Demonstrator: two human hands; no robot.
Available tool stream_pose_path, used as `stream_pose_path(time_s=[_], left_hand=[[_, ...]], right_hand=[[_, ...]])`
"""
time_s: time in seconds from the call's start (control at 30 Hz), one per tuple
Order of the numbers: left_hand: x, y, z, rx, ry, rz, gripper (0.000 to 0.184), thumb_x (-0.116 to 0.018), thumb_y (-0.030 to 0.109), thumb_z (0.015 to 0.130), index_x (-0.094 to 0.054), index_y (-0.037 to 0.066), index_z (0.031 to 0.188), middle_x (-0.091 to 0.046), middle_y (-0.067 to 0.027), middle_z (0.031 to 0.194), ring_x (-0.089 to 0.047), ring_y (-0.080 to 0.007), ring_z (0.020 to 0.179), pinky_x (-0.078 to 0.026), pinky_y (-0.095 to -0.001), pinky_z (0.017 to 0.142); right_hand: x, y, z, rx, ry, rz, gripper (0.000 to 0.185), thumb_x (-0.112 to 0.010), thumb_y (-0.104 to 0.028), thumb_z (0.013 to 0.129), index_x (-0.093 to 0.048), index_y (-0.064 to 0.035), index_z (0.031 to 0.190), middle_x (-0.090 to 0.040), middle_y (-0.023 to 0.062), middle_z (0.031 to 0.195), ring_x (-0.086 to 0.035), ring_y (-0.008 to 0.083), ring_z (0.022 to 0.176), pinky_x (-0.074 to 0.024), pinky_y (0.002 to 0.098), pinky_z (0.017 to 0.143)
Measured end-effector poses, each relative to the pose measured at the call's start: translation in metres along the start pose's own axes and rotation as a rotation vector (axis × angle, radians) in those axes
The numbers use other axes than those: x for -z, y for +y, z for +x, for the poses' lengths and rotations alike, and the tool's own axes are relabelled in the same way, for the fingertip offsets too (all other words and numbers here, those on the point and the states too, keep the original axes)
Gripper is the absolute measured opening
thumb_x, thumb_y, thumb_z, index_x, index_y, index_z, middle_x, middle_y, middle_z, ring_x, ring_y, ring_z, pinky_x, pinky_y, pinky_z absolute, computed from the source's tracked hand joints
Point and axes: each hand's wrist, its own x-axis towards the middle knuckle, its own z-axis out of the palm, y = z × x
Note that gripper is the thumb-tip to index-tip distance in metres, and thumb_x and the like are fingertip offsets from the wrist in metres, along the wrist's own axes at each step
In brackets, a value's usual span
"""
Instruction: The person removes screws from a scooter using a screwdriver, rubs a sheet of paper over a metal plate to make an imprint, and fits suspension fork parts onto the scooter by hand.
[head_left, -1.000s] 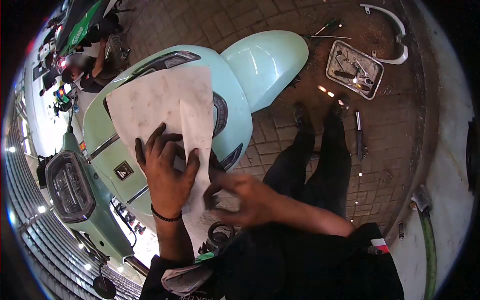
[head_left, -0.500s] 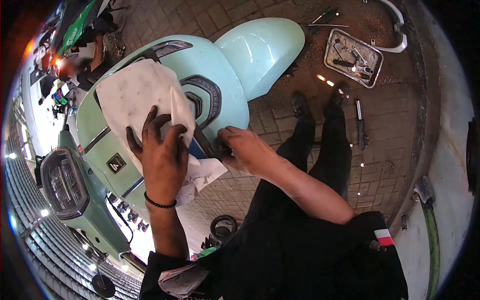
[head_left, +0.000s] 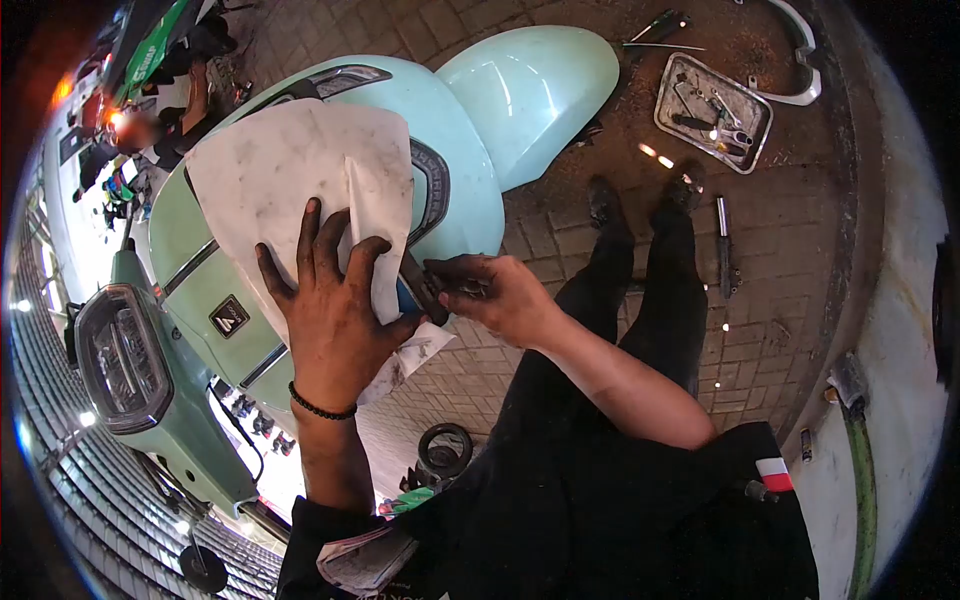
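A stained white sheet, paper or cloth, lies over the front panel of a mint-green scooter. My left hand rests on the sheet with its fingers spread and bent, pressing it against the panel. Beside it, my right hand pinches the lower end of a dark strip at the sheet's edge. A bit of blue shows between the strip and the sheet. My right fingertips partly hide the strip's end. The sheet covers part of a dark-framed lamp.
A metal tray of tools sits on the brick floor, with a screwdriver and a curved silver part near it. A black shock-absorber-like rod lies right of my legs. Another person crouches at upper left. A tyre is below.
The sheet now lies flatter and covers more of the lamp. My left fingers have spread wider, thumb stretched toward the strip. My right hand has turned, its fingers now pinching the strip's end.
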Motion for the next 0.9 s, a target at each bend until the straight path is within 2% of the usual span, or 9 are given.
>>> stream_pose_path(time_s=[0.2, 0.27, 0.37, 0.6, 0.67, 0.7, 0.77, 0.8, 0.9], left_hand=[[-0.002, -0.001, 0.000, -0.004, 0.011, 0.014, 0.069, -0.083, 0.028, 0.043, -0.054, 0.018, 0.105, -0.041, -0.0083, 0.126, -0.021, -0.0269, 0.132, -0.008, -0.0630, 0.101], [-0.003, -0.001, 0.000, -0.005, 0.014, 0.015, 0.069, -0.083, 0.028, 0.043, -0.054, 0.018, 0.105, -0.041, -0.0083, 0.126, -0.021, -0.0269, 0.132, -0.008, -0.0629, 0.101], [-0.004, -0.002, -0.001, -0.010, 0.024, 0.018, 0.069, -0.083, 0.029, 0.043, -0.054, 0.019, 0.104, -0.042, -0.0082, 0.125, -0.022, -0.0267, 0.132, -0.008, -0.0627, 0.102], [-0.006, -0.003, -0.002, -0.035, 0.036, 0.049, 0.070, -0.081, 0.029, 0.044, -0.052, 0.019, 0.107, -0.039, -0.0103, 0.128, -0.024, -0.0288, 0.131, -0.007, -0.0591, 0.104], [-0.007, -0.003, -0.002, -0.035, 0.037, 0.051, 0.070, -0.080, 0.029, 0.045, -0.052, 0.019, 0.108, -0.039, -0.0099, 0.129, -0.024, -0.0284, 0.131, -0.007, -0.0588, 0.104], [-0.007, -0.003, -0.002, -0.037, 0.042, 0.055, 0.069, -0.080, 0.030, 0.046, -0.052, 0.020, 0.108, -0.039, -0.0094, 0.129, -0.025, -0.0280, 0.131, -0.008, -0.0584, 0.104], [-0.007, -0.003, -0.002, -0.034, 0.046, 0.062, 0.069, -0.080, 0.030, 0.046, -0.052, 0.020, 0.108, -0.039, -0.0090, 0.129, -0.025, -0.0278, 0.131, -0.008, -0.0583, 0.104], [-0.007, -0.003, -0.002, -0.032, 0.047, 0.068, 0.068, -0.080, 0.030, 0.046, -0.052, 0.020, 0.107, -0.039, -0.0085, 0.130, -0.025, -0.0276, 0.131, -0.008, -0.0582, 0.104], [-0.006, -0.002, -0.002, -0.019, 0.031, 0.064, 0.067, -0.080, 0.031, 0.046, -0.053, 0.020, 0.107, -0.039, -0.0083, 0.129, -0.025, -0.0276, 0.131, -0.007, -0.0578, 0.104]], right_hand=[[-0.003, -0.005, -0.002, -0.088, 0.065, -0.098, 0.029, -0.064, -0.010, 0.079, -0.059, 0.0016, 0.105, -0.065, 0.0139, 0.092, -0.061, 0.0173, 0.081, -0.0474, 0.0307, 0.075], [-0.006, 0.003, -0.002, -0.026, 0.229, -0.088, 0.028, -0.066, -0.012, 0.078, -0.060, 0.0025, 0.101, -0.065, 0.0139, 0.092, -0.061, 0.0173, 0.081, -0.0475, 0.0302, 0.074], [-0.011, 0.010, -0.004, -0.028, 0.263, 0.065, 0.027, -0.068, -0.014, 0.077, -0.061, 0.0026, 0.097, -0.064, 0.0134, 0.092, -0.061, 0.0173, 0.081, -0.0473, 0.0291, 0.074], [-0.019, 0.009, -0.011, -0.093, 0.298, 0.041, 0.027, -0.068, -0.014, 0.077, -0.061, 0.0022, 0.098, -0.063, 0.0130, 0.095, -0.061, 0.0160, 0.083, -0.0473, 0.0281, 0.073], [-0.027, 0.019, -0.009, 0.067, 0.346, -0.047, 0.025, -0.066, -0.012, 0.078, -0.062, 0.0025, 0.097, -0.065, 0.0131, 0.092, -0.062, 0.0159, 0.081, -0.0471, 0.0265, 0.073], [-0.030, 0.015, -0.009, 0.068, 0.347, -0.048, 0.025, -0.066, -0.012, 0.078, -0.062, 0.0025, 0.097, -0.065, 0.0131, 0.092, -0.062, 0.0159, 0.081, -0.0471, 0.0265, 0.073], [-0.038, 0.006, -0.013, -0.096, 0.346, 0.205, 0.022, -0.064, -0.010, 0.080, -0.062, 0.0032, 0.097, -0.066, 0.0133, 0.088, -0.063, 0.0166, 0.078, -0.0476, 0.0258, 0.072], [-0.042, 0.005, -0.016, -0.096, 0.347, 0.205, 0.022, -0.064, -0.010, 0.080, -0.062, 0.0032, 0.097, -0.066, 0.0133, 0.088, -0.063, 0.0166, 0.078, -0.0476, 0.0258, 0.072], [-0.047, 0.005, -0.018, 0.005, 0.402, -0.007, 0.022, -0.061, -0.008, 0.082, -0.061, 0.0049, 0.099, -0.066, 0.0144, 0.086, -0.064, 0.0165, 0.075, -0.0485, 0.0266, 0.070]])
